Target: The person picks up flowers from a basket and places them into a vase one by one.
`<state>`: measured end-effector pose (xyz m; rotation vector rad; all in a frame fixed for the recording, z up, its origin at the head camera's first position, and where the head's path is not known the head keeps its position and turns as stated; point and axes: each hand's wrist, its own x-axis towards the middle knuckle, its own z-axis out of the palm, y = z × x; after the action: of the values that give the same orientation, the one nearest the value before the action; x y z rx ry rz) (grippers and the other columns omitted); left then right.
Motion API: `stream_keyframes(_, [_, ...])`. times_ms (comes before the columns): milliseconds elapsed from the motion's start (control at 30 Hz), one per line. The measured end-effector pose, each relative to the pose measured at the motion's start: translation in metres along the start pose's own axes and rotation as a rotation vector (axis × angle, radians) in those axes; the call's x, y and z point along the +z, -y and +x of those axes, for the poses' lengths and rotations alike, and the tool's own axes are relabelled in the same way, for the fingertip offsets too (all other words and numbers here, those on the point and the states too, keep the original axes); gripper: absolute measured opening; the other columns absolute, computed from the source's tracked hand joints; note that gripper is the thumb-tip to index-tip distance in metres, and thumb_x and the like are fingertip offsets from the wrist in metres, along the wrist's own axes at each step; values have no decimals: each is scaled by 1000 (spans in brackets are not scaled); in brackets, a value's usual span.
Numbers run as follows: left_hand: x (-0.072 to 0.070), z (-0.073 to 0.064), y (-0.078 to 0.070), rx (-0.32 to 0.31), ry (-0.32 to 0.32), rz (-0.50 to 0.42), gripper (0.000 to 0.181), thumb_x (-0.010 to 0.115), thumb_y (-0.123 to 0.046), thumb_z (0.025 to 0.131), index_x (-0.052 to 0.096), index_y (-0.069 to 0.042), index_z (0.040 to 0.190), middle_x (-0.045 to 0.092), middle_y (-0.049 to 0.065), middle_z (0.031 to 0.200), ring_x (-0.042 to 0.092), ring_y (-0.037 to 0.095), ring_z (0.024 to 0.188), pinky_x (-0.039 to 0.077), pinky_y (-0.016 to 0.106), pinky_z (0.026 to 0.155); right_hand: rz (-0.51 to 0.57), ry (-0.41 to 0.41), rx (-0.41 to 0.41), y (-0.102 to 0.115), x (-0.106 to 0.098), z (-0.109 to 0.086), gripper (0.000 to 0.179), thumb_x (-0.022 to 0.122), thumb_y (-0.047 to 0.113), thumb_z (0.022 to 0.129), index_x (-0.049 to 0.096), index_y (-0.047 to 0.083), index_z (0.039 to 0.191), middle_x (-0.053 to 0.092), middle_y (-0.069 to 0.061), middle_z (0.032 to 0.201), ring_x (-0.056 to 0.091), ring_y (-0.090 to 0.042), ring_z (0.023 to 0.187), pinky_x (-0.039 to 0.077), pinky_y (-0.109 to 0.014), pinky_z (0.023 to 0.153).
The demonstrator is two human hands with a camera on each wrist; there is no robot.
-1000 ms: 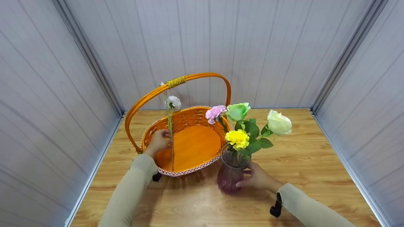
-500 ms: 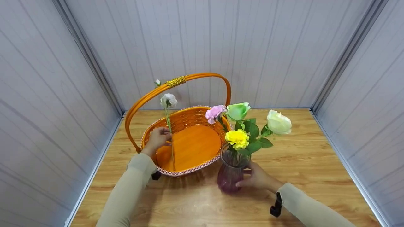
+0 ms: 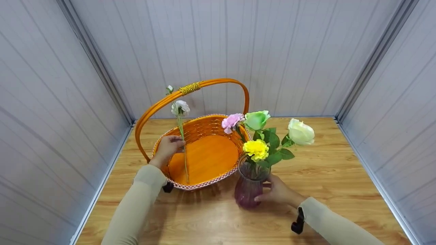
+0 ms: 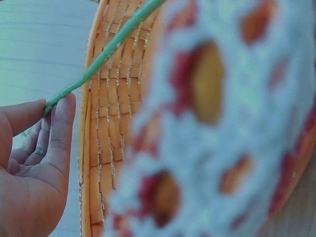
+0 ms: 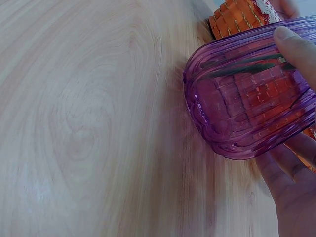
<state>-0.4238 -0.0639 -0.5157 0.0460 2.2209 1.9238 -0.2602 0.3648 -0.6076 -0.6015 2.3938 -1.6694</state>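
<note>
My left hand (image 3: 169,148) pinches the green stem (image 4: 106,54) of a white carnation (image 3: 180,107) between thumb and fingertips. The flower stands nearly upright inside the orange basket (image 3: 190,187), its bloom just below the arched handle and its stem end low over the basket floor. A small white bud (image 3: 170,88) shows above the handle. My right hand (image 3: 277,192) grips the purple glass vase (image 5: 247,94) around its body. In the vase stand a pink carnation (image 3: 232,122), a yellow carnation (image 3: 256,150), a green rose (image 3: 257,119) and a cream rose (image 3: 301,131).
The basket's tall orange handle (image 3: 235,81) arches over my left hand. Pale panel walls (image 3: 218,51) enclose the wooden table (image 3: 340,177) at the back and both sides. The vase stands close to the basket's front right rim.
My left hand has drifted slightly left and up with the carnation, whose bloom now leans a little left. More of the small bud shows beyond the handle. The right hand and vase stay still.
</note>
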Motion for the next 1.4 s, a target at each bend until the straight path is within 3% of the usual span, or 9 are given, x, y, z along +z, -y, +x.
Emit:
stream_keyframes(100, [0,0,-2,-1,-3,-9,29,64,-4,108,63,10,133,70,8,109,74,18,93,67,29,83,-2,-4,3,0,0,0,90,96,12,80,47,-2,154,58,-26,151,59,-43,134,52,-65,115])
stream_keyframes(333, [5,-4,-10,9,-3,-37,34,64,-4,108,61,12,138,68,20,123,74,14,91,66,30,87,-5,-6,16,1,0,-1,90,96,13,81,47,-2,155,58,-26,151,60,-43,135,51,-65,115])
stream_keyframes(600, [18,-10,-21,7,1,-113,26,67,-2,106,63,9,128,69,6,103,71,13,86,65,26,83,-19,-9,34,1,0,0,92,97,13,79,48,-2,155,59,-26,151,59,-47,136,51,-65,115])
stream_keyframes(967, [39,-21,-31,-6,12,-169,28,68,-3,105,62,8,130,68,6,103,73,20,91,66,28,84,2,-5,44,-2,1,1,95,98,14,79,45,-1,157,56,-26,154,57,-50,138,50,-66,115])
stream_keyframes(1400, [56,-32,-37,-44,59,-269,32,67,1,105,60,6,135,65,5,103,71,17,89,65,28,81,-20,-9,79,3,1,-1,97,98,15,79,44,1,159,56,-25,154,56,-49,140,49,-66,117])
